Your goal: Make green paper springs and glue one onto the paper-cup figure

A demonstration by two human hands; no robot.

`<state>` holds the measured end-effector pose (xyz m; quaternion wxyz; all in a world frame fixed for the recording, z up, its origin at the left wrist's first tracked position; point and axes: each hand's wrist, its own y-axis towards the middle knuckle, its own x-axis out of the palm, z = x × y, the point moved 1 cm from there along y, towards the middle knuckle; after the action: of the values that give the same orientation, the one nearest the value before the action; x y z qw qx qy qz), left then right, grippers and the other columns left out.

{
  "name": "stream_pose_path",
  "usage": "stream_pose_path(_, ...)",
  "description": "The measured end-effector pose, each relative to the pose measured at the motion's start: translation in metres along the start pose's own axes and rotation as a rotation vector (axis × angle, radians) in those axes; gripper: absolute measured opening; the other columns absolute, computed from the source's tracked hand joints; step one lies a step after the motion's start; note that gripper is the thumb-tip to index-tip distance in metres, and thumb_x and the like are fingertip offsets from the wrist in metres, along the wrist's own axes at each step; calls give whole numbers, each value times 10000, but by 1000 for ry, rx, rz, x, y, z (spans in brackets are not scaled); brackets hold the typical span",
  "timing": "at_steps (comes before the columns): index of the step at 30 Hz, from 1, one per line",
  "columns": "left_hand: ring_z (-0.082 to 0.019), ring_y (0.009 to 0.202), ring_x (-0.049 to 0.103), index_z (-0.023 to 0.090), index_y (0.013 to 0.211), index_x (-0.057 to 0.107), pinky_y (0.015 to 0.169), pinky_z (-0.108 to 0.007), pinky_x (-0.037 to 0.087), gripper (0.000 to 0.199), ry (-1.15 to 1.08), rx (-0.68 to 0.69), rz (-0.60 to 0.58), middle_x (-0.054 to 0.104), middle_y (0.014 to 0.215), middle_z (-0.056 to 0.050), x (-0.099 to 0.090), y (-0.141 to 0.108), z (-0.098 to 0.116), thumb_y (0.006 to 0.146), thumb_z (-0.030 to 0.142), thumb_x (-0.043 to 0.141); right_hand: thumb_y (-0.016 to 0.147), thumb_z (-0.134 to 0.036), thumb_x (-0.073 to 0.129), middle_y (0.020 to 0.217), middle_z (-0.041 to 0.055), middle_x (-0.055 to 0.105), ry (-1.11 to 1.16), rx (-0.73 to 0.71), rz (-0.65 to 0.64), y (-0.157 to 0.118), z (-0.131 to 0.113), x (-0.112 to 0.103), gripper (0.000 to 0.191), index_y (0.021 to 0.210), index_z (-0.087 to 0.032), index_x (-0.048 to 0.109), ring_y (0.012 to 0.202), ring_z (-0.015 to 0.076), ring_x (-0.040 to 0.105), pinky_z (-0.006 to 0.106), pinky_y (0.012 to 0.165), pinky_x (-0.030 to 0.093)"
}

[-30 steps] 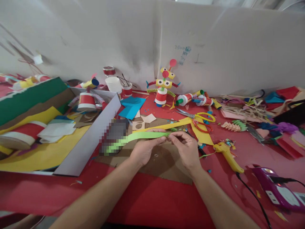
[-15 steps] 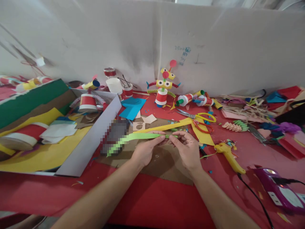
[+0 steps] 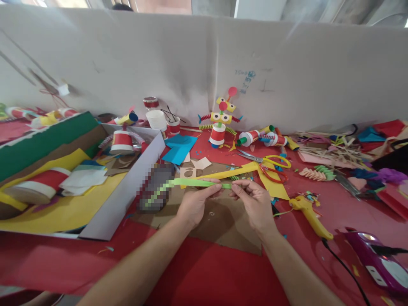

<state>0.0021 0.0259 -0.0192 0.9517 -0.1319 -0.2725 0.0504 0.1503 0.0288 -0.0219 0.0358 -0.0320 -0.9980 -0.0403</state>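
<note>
Between both hands runs a light green paper strip, its long end trailing left over a blurred dark patch. My left hand pinches the strip near its right part. At the strip's right end, the fingertips of my right hand are closed on it. Both hands hover over a brown cardboard sheet. Just behind them lies a long yellow paper strip. Scissors with yellow and red handles rest beyond my right hand. Paper-cup figures with yellow eye pieces stand near the wall.
An open box with a cup figure and coloured paper sits left. Right of my hands are a yellow glue gun and a purple power strip. Blue paper, folded paper springs and scraps lie about. A white wall bounds the back.
The view has tilted up slightly, so things sit lower in it. Both hands keep hold of the green strip; a little more of it shows between the fingertips.
</note>
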Motion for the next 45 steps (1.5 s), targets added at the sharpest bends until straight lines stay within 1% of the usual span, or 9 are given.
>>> stream_pose_path(6, -98, 629, 611, 106, 699, 699, 634, -203, 505, 193, -57, -36, 76, 669, 691, -21, 1, 1, 3, 545, 166, 799, 748, -317, 674, 616, -21, 646, -2, 10, -6, 1, 2, -1, 135, 805, -196, 657, 595, 113, 592, 240, 600, 459)
stream_pose_path(11, -99, 624, 615, 104, 707, 695, 598, -192, 509, 208, -57, 10, 32, 668, 700, -24, -1, 2, 6, 544, 173, 804, 745, -315, 673, 606, -12, 653, 0, 26, -30, 3, 1, -5, 140, 799, -186, 665, 581, 114, 589, 238, 580, 457)
stream_pose_path(16, -84, 582, 599, 102, 687, 691, 571, -180, 503, 218, -110, -3, 130, 653, 658, -12, -2, 2, 7, 516, 160, 815, 717, -300, 703, 594, -23, 647, 82, 68, 19, 4, 1, -4, 131, 790, -196, 670, 581, 104, 589, 224, 582, 459)
stream_pose_path(20, -82, 604, 606, 113, 695, 700, 591, -177, 498, 206, -165, -32, 169, 675, 689, -20, 0, 1, 3, 520, 137, 807, 660, -251, 752, 811, -36, 693, 385, 137, 11, -3, 5, 9, 293, 938, -269, 660, 731, 96, 618, 236, 725, 478)
stream_pose_path(23, -89, 613, 606, 117, 684, 696, 618, -197, 493, 199, -140, -49, 181, 680, 698, -22, 1, -2, -3, 524, 156, 808, 644, -240, 759, 923, -7, 702, 431, 178, -45, -10, 9, 19, 323, 957, -264, 678, 832, 139, 625, 292, 796, 478)
stream_pose_path(26, -132, 678, 630, 115, 735, 695, 698, -258, 498, 221, -57, -69, 86, 691, 733, -44, 3, -6, -7, 562, 209, 796, 664, -281, 739, 837, 26, 714, 326, 164, -21, -11, 9, 21, 189, 839, -211, 720, 771, 172, 627, 326, 741, 493)
stream_pose_path(30, -197, 851, 644, 139, 872, 678, 844, -347, 471, 304, 21, 47, -125, 701, 877, -70, 3, -8, -5, 589, 189, 777, 639, -315, 752, 701, 20, 699, 283, 181, 44, -6, 5, 12, 175, 757, -189, 725, 658, 151, 621, 281, 623, 488)
stream_pose_path(37, -159, 768, 643, 162, 804, 659, 796, -300, 476, 183, 45, 19, -95, 683, 776, -26, 1, -3, -7, 657, 247, 730, 651, -324, 744, 711, 24, 706, 288, 239, -9, -6, -4, 9, 184, 773, -189, 717, 632, 143, 643, 229, 531, 476)
stream_pose_path(45, -116, 706, 614, 138, 785, 670, 704, -233, 477, 203, -29, -35, -37, 668, 775, -24, 0, 0, -6, 626, 229, 758, 637, -311, 757, 686, 14, 706, 310, 261, -12, -7, -5, 10, 172, 755, -192, 721, 613, 133, 644, 217, 523, 477)
